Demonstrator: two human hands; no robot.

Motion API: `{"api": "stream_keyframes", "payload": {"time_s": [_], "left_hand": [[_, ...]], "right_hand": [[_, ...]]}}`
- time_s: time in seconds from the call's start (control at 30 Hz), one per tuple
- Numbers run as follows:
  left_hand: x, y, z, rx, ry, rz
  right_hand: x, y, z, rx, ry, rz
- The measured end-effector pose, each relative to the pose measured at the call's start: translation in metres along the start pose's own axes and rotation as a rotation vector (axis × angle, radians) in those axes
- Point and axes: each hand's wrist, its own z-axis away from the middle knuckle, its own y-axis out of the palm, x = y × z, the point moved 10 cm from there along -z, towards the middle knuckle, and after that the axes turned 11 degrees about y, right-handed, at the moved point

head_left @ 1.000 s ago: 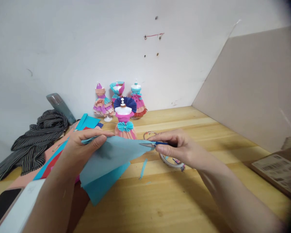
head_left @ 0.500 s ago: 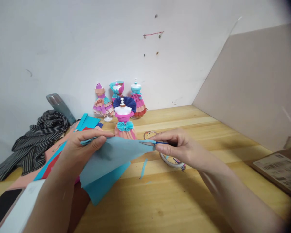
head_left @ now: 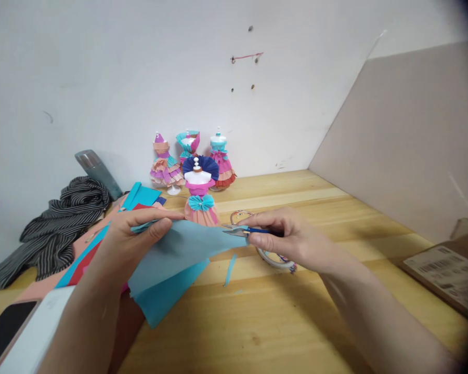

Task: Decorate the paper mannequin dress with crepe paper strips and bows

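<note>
My left hand [head_left: 136,234] pinches the upper left edge of a light blue sheet of paper [head_left: 179,249], which hangs folded down over the table. In my right hand [head_left: 284,236] is a pair of scissors [head_left: 237,231] with dark blue handles. Their blades lie at the sheet's top right corner and point left; my fingers hide most of the handles. Just behind the sheet stands a small mannequin in a paper dress [head_left: 198,189], with a navy pleated collar and a blue bow. A thin blue paper strip [head_left: 230,269] lies on the wood below the blades.
Several more dressed mannequins [head_left: 223,161] stand by the wall. A ring-shaped item [head_left: 275,258] lies under my right hand. At left are coloured paper sheets [head_left: 140,196], a striped cloth [head_left: 70,218], a bottle [head_left: 97,171] and a phone [head_left: 8,332]. A cardboard package [head_left: 444,270] sits at right.
The scissor blades have parted slightly at the paper's corner, with the lower handle now more visible. Both hands stay in nearly the same place.
</note>
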Motion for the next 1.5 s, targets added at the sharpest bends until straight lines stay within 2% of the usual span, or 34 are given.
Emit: {"api": "stream_keyframes", "payload": {"time_s": [0.2,0.33,0.4,0.53,0.6,0.7,0.87,1.0,1.17,1.5], "left_hand": [[0.003,-0.009,0.0,-0.059,-0.014,-0.079],[0.006,-0.009,-0.002,-0.042,0.01,-0.062],[0.007,-0.007,-0.003,-0.023,0.016,-0.042],[0.004,0.002,-0.003,0.017,0.059,-0.031],[0.0,0.006,-0.003,0.029,0.092,-0.028],[-0.004,0.011,-0.001,0.053,0.113,-0.008],[-0.007,0.007,0.0,0.033,0.132,-0.026],[-0.009,0.005,0.0,0.027,0.193,-0.032],[-0.011,0.01,0.001,0.081,0.224,-0.011],[-0.016,0.013,0.0,0.094,0.226,0.054]], "right_hand": [[-0.009,-0.003,0.0,0.049,0.043,0.051],[-0.016,-0.015,0.001,0.055,0.051,0.106],[-0.017,-0.027,0.001,0.007,0.06,0.122],[-0.015,-0.05,0.009,-0.168,0.064,0.113],[-0.014,-0.046,0.012,-0.178,0.055,0.082],[-0.012,-0.028,0.014,-0.134,0.046,0.06],[-0.005,-0.005,0.008,-0.076,0.054,0.109],[-0.007,-0.005,0.005,-0.075,0.079,0.136],[-0.007,-0.008,0.003,-0.092,0.068,0.14],[-0.013,0.002,0.002,0.002,0.11,0.125]]}}
